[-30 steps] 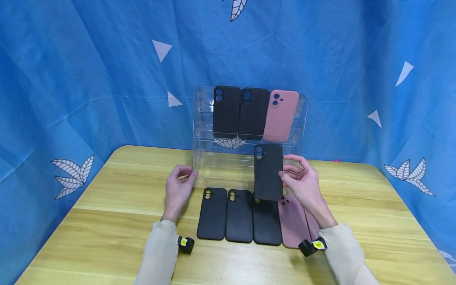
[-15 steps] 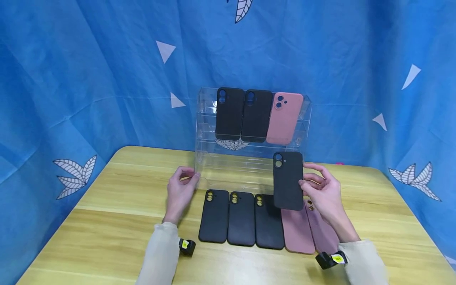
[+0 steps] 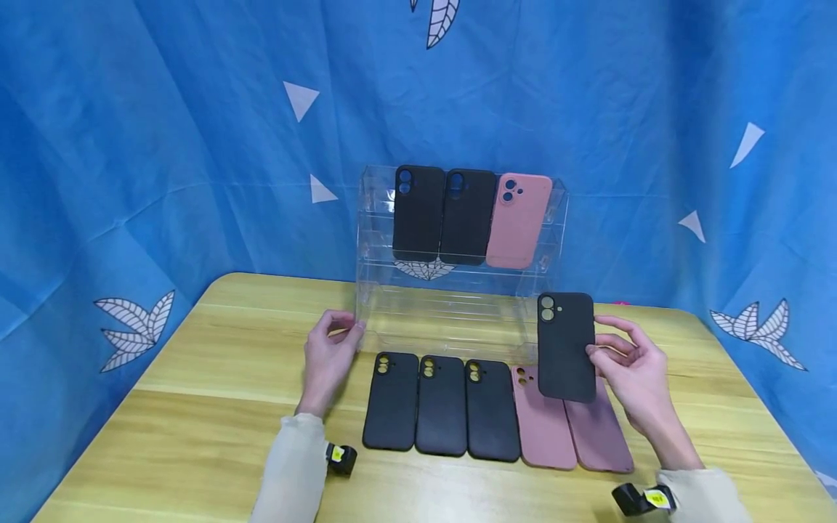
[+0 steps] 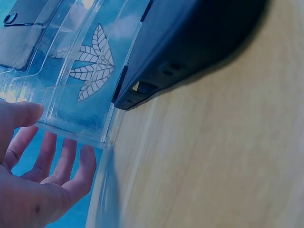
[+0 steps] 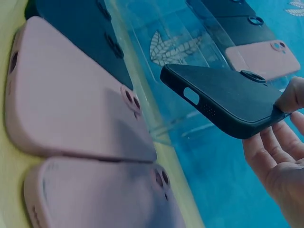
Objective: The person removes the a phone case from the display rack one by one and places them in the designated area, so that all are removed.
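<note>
My right hand pinches a black phone case by its right edge, thumb in front and fingers behind. The case is upright above the table and overlaps the tops of two pink phone cases in the head view. From the right wrist, the held case shows its port cutout and bottom edge. My left hand grips the lower left side of a clear tiered display stand; the left wrist view has the thumb on the front and the fingers seen through the plastic or beside it.
Two black cases and a pink case stand on the display's upper tier. Before it, several black cases lie in a row on the wooden table, beside the pink ones. A blue curtain hangs behind.
My right hand has carried the black case right and slightly down, away from the front of the stand, uncovering the lying cases. My left hand keeps its grip on the stand's side.
</note>
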Motion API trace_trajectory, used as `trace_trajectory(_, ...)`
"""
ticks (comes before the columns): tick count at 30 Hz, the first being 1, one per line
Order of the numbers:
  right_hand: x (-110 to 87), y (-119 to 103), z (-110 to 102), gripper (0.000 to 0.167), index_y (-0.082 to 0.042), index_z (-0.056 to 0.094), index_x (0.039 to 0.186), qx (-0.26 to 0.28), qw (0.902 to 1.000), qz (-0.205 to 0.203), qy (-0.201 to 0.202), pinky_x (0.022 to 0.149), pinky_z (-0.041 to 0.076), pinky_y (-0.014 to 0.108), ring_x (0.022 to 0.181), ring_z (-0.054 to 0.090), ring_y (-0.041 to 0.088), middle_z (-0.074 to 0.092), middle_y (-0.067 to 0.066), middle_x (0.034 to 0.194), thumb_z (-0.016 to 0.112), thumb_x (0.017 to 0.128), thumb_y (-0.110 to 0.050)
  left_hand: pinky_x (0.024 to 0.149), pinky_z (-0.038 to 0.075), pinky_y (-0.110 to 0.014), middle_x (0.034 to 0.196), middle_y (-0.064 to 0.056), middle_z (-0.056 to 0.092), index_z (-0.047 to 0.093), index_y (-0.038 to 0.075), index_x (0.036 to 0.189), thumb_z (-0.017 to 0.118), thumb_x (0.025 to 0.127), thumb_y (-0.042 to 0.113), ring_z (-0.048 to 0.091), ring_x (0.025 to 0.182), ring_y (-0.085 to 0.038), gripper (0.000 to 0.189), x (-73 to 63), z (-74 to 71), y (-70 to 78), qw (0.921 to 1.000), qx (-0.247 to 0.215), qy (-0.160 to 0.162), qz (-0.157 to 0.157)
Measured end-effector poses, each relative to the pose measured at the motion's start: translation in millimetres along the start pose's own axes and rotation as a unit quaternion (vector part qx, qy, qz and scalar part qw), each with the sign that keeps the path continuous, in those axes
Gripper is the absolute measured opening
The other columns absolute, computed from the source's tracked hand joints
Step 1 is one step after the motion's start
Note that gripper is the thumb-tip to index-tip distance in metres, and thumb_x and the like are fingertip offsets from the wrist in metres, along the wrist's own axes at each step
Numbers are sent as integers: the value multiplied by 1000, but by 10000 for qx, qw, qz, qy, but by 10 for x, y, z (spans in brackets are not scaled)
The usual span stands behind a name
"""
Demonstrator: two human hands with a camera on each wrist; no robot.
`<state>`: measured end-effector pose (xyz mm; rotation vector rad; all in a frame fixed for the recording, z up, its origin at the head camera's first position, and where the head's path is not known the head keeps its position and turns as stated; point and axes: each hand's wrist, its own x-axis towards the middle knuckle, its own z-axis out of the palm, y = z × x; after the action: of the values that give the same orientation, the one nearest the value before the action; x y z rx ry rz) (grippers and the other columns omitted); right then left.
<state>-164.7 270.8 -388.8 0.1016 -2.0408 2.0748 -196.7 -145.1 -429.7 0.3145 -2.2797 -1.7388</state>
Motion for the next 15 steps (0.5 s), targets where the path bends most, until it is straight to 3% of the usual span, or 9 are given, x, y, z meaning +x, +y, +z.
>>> trace_trajectory(15, -91, 52, -334, 47, -15, 65, 127, 118, 9997, -8, 232, 63, 60, 17, 74, 73, 2, 76, -9, 88, 58, 92, 15, 98, 58, -46, 120, -13, 68, 66, 9, 114, 72, 95, 24, 69, 113, -33, 25, 5, -1, -9, 10000, -16, -13, -27)
